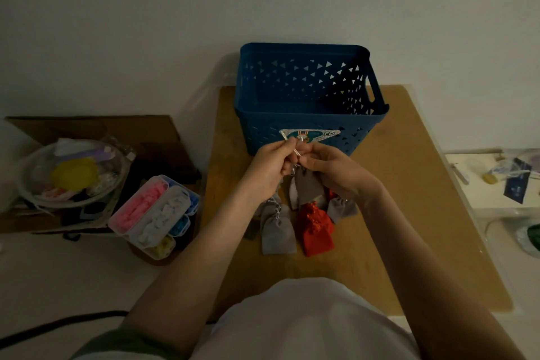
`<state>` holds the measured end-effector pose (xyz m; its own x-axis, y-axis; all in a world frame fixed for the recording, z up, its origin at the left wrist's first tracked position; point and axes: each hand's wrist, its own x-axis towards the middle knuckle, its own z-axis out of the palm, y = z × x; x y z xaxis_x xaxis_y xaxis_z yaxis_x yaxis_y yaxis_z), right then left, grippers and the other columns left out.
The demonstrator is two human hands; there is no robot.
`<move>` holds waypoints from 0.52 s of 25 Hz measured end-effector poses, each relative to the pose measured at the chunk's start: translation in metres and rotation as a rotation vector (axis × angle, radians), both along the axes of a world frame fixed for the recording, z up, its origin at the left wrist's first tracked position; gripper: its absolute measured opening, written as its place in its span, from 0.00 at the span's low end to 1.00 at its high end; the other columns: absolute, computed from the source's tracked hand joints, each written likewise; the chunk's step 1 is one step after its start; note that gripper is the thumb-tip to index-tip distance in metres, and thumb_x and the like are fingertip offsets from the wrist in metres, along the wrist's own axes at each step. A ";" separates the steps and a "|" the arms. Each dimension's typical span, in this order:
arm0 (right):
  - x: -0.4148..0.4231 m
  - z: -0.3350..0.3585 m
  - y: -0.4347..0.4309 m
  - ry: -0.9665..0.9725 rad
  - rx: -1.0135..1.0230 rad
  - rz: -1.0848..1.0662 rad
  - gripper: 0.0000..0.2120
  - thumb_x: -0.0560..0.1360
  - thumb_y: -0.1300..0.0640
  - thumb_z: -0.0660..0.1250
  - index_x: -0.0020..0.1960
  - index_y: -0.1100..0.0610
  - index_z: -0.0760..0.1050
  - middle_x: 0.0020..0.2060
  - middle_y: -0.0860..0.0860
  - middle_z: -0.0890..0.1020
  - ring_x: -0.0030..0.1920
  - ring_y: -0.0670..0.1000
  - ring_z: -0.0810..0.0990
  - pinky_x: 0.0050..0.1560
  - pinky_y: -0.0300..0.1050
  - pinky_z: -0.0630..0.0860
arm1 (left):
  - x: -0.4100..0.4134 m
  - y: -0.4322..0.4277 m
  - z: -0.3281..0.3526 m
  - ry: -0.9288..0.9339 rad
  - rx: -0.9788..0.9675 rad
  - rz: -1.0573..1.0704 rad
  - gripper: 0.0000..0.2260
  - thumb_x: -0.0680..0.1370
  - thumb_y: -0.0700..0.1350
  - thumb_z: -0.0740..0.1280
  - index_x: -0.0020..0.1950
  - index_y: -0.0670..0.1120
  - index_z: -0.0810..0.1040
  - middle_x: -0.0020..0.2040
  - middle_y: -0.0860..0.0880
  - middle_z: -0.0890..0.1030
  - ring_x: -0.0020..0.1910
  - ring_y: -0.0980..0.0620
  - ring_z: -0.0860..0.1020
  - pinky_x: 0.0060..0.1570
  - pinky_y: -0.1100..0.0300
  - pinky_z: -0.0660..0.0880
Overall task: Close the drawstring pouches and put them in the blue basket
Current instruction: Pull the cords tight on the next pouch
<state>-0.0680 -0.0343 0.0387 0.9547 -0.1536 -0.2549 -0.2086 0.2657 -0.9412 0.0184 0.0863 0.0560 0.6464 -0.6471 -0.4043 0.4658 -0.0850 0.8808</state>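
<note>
Both hands are raised together just in front of the basket (292, 117), over the middle of the table (409, 184). The left hand (270, 168) is clenched, its fingers curled in and its thumb and forefinger pinching a thin silver cord (296, 152). The right hand (331, 168) faces it, fingers also curled, and pinches the same cord from the other side; the fingertips of the two hands nearly touch. The cord runs as a short slanted line between them.

The held pouch (306, 188), grey, hangs straight down from the cord right beneath the two hands, its top tucked between the palms. The fingers hide its mouth, so I cannot tell whether it is drawn tight.

The held pouch hangs over the other pouches, which lie in a loose heap on the table nearer the person. A grey pouch (277, 232) lies flat to the left, with silver cord at its top. Red pouches (315, 229) lie beside it to the right, overlapping each other. A small grey pouch (341, 209) sits under the right wrist, touching the red ones.

The basket stands upright at the far edge of the table against the wall, open top facing up, a sticker (311, 135) on its near wall just behind the fingertips.

Left of the table sit a compartment box (155, 213) of pink, white, blue and yellow pieces and a clear bowl (22, 184).
</note>
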 end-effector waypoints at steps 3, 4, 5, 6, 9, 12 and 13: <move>-0.001 0.001 -0.002 0.090 -0.080 0.034 0.10 0.77 0.61 0.64 0.54 0.67 0.75 0.46 0.57 0.80 0.48 0.52 0.78 0.53 0.44 0.74 | 0.005 0.008 -0.003 0.077 0.003 -0.080 0.12 0.81 0.43 0.60 0.43 0.43 0.80 0.31 0.50 0.73 0.27 0.59 0.66 0.25 0.70 0.62; -0.003 0.003 -0.002 0.118 -0.105 0.025 0.05 0.78 0.61 0.64 0.50 0.63 0.76 0.42 0.54 0.81 0.43 0.50 0.78 0.46 0.40 0.75 | 0.006 0.011 -0.005 0.038 0.011 -0.127 0.11 0.81 0.42 0.60 0.44 0.43 0.80 0.33 0.50 0.75 0.28 0.59 0.66 0.26 0.70 0.62; -0.003 0.005 -0.001 0.145 -0.128 0.011 0.04 0.78 0.61 0.63 0.47 0.60 0.76 0.37 0.51 0.80 0.38 0.48 0.78 0.40 0.39 0.75 | 0.006 0.014 -0.006 -0.029 0.027 -0.170 0.10 0.81 0.41 0.61 0.46 0.44 0.81 0.36 0.51 0.77 0.29 0.59 0.68 0.27 0.70 0.64; -0.003 0.006 0.000 0.173 -0.148 0.001 0.05 0.79 0.61 0.63 0.45 0.58 0.76 0.35 0.50 0.79 0.36 0.47 0.77 0.37 0.39 0.74 | 0.006 0.016 -0.008 -0.133 0.063 -0.196 0.08 0.80 0.41 0.62 0.47 0.44 0.81 0.39 0.51 0.80 0.31 0.60 0.72 0.31 0.70 0.68; -0.004 0.003 0.003 0.211 -0.252 -0.040 0.06 0.79 0.59 0.63 0.43 0.56 0.74 0.34 0.49 0.77 0.35 0.47 0.75 0.37 0.39 0.73 | 0.004 0.015 -0.015 -0.613 0.266 -0.178 0.04 0.77 0.41 0.67 0.50 0.46 0.81 0.46 0.51 0.82 0.46 0.56 0.80 0.46 0.65 0.75; 0.000 0.004 0.007 0.203 -0.415 -0.048 0.04 0.79 0.60 0.64 0.44 0.56 0.73 0.37 0.49 0.76 0.37 0.45 0.74 0.36 0.34 0.71 | 0.001 0.007 -0.015 -1.125 0.501 -0.221 0.05 0.78 0.42 0.65 0.51 0.42 0.78 0.48 0.47 0.80 0.48 0.51 0.77 0.45 0.60 0.72; 0.001 0.003 0.007 0.197 -0.438 -0.047 0.03 0.78 0.59 0.65 0.45 0.55 0.73 0.38 0.49 0.77 0.38 0.45 0.74 0.37 0.34 0.71 | 0.000 0.006 -0.015 -1.257 0.555 -0.241 0.06 0.79 0.42 0.63 0.52 0.42 0.76 0.49 0.45 0.79 0.49 0.49 0.76 0.45 0.58 0.71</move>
<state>-0.0669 -0.0271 0.0419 0.8844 -0.3285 -0.3317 -0.3912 -0.1338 -0.9105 0.0181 0.0921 0.0413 0.6604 -0.7412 0.1200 -0.6786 -0.5207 0.5181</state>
